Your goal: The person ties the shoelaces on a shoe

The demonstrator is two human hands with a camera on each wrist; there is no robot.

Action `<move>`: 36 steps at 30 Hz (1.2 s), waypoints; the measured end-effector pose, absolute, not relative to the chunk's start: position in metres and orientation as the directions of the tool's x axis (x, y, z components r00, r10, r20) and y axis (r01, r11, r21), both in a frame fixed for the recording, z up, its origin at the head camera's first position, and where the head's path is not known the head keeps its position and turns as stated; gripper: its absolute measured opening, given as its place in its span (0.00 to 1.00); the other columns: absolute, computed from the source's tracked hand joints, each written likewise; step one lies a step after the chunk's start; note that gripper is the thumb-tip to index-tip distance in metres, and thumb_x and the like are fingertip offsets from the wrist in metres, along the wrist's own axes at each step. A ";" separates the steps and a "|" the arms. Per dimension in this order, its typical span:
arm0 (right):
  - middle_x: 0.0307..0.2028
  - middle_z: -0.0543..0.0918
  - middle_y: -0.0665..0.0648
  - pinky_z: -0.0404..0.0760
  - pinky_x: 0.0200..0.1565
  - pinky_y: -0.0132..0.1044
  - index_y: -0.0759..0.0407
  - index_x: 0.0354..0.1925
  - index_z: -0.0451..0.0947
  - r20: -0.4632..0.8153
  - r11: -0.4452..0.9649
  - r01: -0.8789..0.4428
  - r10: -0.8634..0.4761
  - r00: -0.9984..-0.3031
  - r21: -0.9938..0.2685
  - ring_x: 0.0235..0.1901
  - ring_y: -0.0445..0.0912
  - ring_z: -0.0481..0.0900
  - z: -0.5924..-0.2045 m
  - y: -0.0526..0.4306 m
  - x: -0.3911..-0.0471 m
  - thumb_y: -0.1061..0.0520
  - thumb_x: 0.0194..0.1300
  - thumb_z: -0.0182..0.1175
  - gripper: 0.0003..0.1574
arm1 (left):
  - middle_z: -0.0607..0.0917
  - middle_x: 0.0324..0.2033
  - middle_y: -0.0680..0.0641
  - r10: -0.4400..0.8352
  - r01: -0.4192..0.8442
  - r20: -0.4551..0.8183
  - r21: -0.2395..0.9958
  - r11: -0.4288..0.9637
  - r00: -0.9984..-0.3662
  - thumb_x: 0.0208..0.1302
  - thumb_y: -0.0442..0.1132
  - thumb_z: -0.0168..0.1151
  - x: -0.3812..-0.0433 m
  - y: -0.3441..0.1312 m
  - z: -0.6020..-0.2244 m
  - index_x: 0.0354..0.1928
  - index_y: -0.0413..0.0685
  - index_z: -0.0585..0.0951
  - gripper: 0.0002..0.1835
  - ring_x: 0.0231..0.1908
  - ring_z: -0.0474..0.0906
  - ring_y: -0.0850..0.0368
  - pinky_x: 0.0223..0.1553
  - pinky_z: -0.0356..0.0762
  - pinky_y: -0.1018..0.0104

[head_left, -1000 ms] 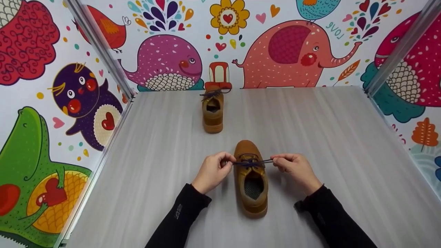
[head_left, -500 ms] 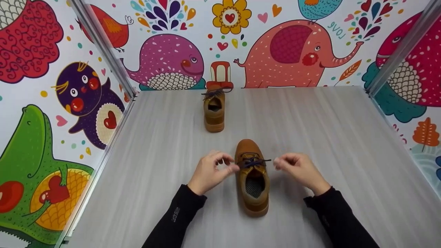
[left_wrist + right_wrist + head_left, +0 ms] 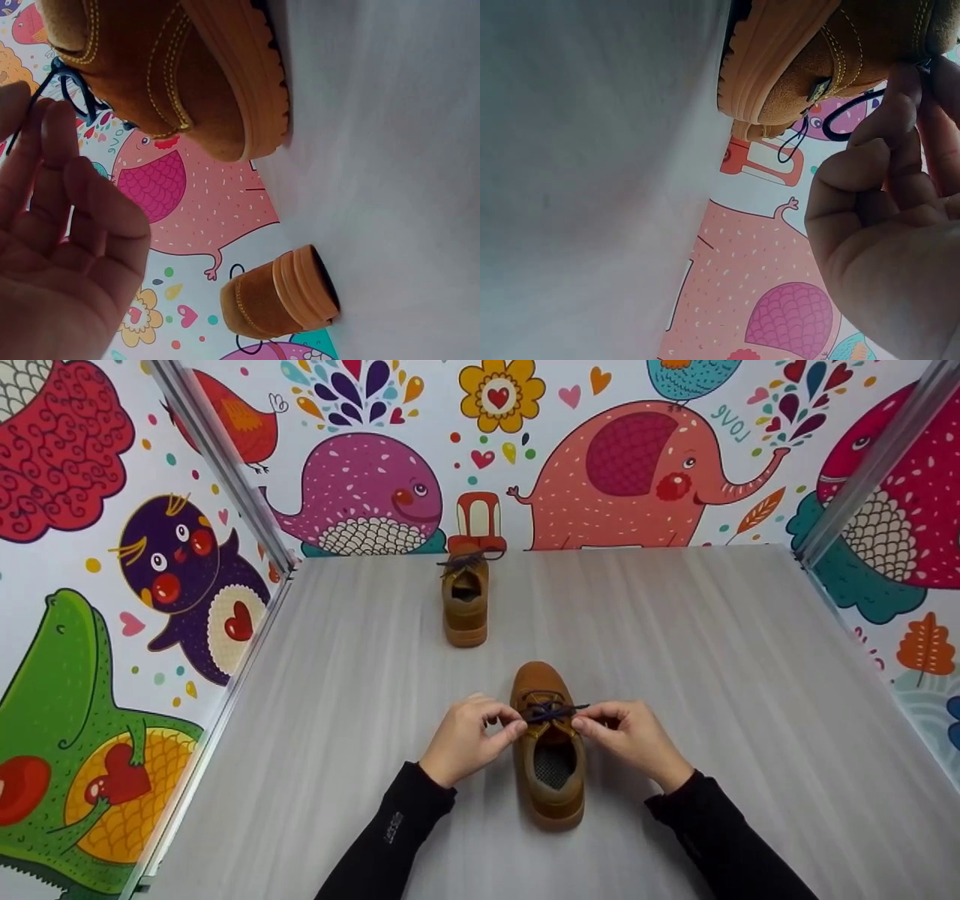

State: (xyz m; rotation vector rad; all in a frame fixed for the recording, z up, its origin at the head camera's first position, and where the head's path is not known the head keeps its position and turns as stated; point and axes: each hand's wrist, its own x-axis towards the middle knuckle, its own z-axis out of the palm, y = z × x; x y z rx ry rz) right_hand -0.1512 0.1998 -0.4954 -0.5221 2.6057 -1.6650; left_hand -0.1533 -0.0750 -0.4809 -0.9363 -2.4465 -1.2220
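A brown shoe [image 3: 551, 802] with dark blue shoelaces [image 3: 547, 711] stands upright on the table, toe pointing away. On its left side my left hand [image 3: 474, 735] pinches a lace between thumb and fingertips. The left wrist view shows that dark lace [image 3: 34, 101] running from the shoe into the fingers of the hand [image 3: 67, 217]. From the other side my right hand [image 3: 634, 735] pinches lace close to the knot. In the right wrist view, the fingertips of the hand [image 3: 885, 202] meet at the lacing and cover part of it; a loop of lace [image 3: 840, 124] hangs beside them.
Farther back, near the rear wall, stands a second brown shoe [image 3: 465, 615] with loose-looking lace ends. Printed panels with cartoon animals [image 3: 622, 480] enclose the grey table [image 3: 712, 645] at the back and sides, with metal posts [image 3: 225, 465] at the corners.
A second ago both hands held the laces stretched out sideways. They then let go, and both have now come back in to the laces, the right hand moving left toward the knot.
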 end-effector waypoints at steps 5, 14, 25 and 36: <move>0.26 0.83 0.46 0.73 0.25 0.31 0.47 0.34 0.84 0.178 0.424 -0.259 -0.221 -0.959 -0.868 0.24 0.46 0.76 -0.499 0.202 -0.154 0.45 0.58 0.66 0.10 | 0.82 0.28 0.61 0.420 0.637 0.482 0.636 0.435 -0.769 0.63 0.47 0.63 -0.155 -0.075 -0.483 0.32 0.57 0.84 0.05 0.30 0.76 0.58 0.31 0.74 0.66; 0.29 0.85 0.46 0.77 0.26 0.32 0.43 0.40 0.85 0.150 0.425 -0.236 -0.226 -0.962 -0.874 0.26 0.47 0.79 -0.501 0.196 -0.154 0.46 0.60 0.64 0.09 | 0.81 0.28 0.62 0.409 0.624 0.474 0.645 0.441 -0.779 0.62 0.45 0.64 -0.154 -0.075 -0.481 0.32 0.56 0.84 0.05 0.30 0.75 0.65 0.32 0.74 0.67; 0.30 0.81 0.46 0.73 0.29 0.31 0.50 0.36 0.80 0.283 0.512 -0.388 -0.273 -0.919 -0.766 0.27 0.38 0.74 -0.497 0.202 -0.152 0.53 0.68 0.57 0.05 | 0.82 0.28 0.61 0.414 0.631 0.480 0.648 0.426 -0.773 0.63 0.45 0.63 -0.155 -0.077 -0.485 0.31 0.56 0.85 0.05 0.30 0.76 0.61 0.31 0.75 0.60; 0.33 0.83 0.52 0.75 0.32 0.31 0.54 0.39 0.81 0.192 0.531 -0.328 -0.296 -0.936 -0.781 0.31 0.40 0.77 -0.499 0.230 -0.152 0.52 0.67 0.57 0.08 | 0.82 0.28 0.60 0.418 0.614 0.457 0.663 0.427 -0.785 0.64 0.49 0.61 -0.155 -0.080 -0.487 0.32 0.57 0.85 0.08 0.28 0.76 0.61 0.30 0.73 0.69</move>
